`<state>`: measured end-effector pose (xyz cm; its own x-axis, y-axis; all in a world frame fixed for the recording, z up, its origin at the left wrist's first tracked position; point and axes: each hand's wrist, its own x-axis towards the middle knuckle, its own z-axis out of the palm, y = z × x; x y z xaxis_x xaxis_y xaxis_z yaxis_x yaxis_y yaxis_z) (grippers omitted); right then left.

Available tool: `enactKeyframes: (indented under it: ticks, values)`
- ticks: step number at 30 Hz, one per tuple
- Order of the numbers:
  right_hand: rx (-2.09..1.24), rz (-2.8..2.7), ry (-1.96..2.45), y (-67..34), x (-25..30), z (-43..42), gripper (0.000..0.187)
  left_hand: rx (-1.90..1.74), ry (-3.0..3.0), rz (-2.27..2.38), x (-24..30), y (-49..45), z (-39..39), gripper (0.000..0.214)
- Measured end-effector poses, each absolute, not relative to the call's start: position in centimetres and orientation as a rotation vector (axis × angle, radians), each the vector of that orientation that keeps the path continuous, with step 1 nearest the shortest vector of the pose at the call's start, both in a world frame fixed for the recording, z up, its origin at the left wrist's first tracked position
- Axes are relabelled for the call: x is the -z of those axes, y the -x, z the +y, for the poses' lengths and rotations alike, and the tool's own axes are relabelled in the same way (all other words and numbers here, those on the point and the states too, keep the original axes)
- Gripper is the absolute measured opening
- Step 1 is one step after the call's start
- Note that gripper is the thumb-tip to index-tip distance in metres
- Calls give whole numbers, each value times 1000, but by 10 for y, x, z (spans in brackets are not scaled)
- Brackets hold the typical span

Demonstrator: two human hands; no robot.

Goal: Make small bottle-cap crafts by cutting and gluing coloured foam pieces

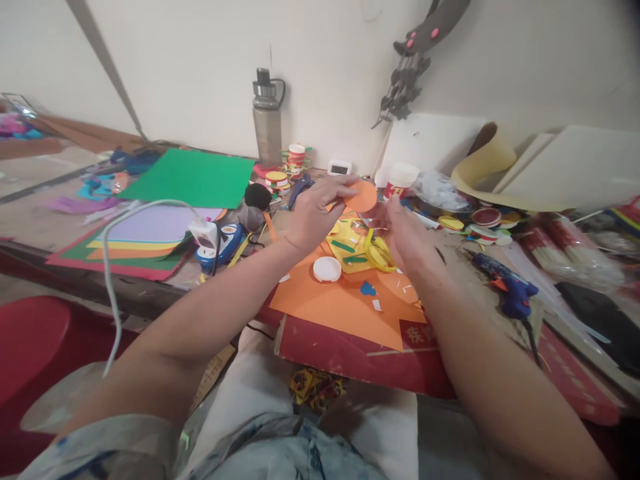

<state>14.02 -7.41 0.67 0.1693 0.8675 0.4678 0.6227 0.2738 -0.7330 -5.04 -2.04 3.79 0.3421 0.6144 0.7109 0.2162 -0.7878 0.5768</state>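
Note:
My left hand (320,210) pinches an orange paper circle (362,197) by its left edge, above the table. Just right of the circle is my right hand (403,230), its thumb raised apart from blurred fingers; nothing shows between them. Below it, yellow-handled scissors (381,253) lie among yellow paper scraps (345,239) and green strips (356,259). Under these is an orange sheet (330,310). A round white lid (327,269) and a small blue scrap (369,288) rest on the sheet.
A glue gun (510,287) lies right, near a black phone-like object (600,320). Coloured sheets (150,227) and a green sheet (195,177) are left, beside a power strip (220,247) with a white cable. A bottle (267,127) and paper cup (401,180) stand at the back.

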Motion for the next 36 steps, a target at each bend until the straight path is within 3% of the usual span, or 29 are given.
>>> enactKeyframes:
  ticks: [4, 10, 12, 15, 30, 33, 36]
  values:
    - [-741, -1233, 1208, -127, -19, -83, 44, -1349, -2315, 655, -37, 49, -20, 30]
    - [-692, -1152, 1212, -125, -25, -86, 35, -1257, -1823, 541, -34, 42, -20, 21]
    - [-671, -1177, 1220, -126, -24, -86, 34, -1152, -1705, 560, -34, 40, -19, 18]
    - [-670, -1204, 1215, -125, -24, -86, 32, -1040, -1648, 562, -35, 41, -19, 31]
    - [-515, -1193, 1238, -130, -19, -82, 30, -864, -1275, 540, -38, 39, -19, 39]
    - [-495, -1237, 1253, -130, -19, -80, 39, -855, -1252, 543, -39, 38, -19, 40]
    - [-524, -1270, 1259, -131, -18, -80, 37, -887, -1254, 548, -38, 37, -20, 38]
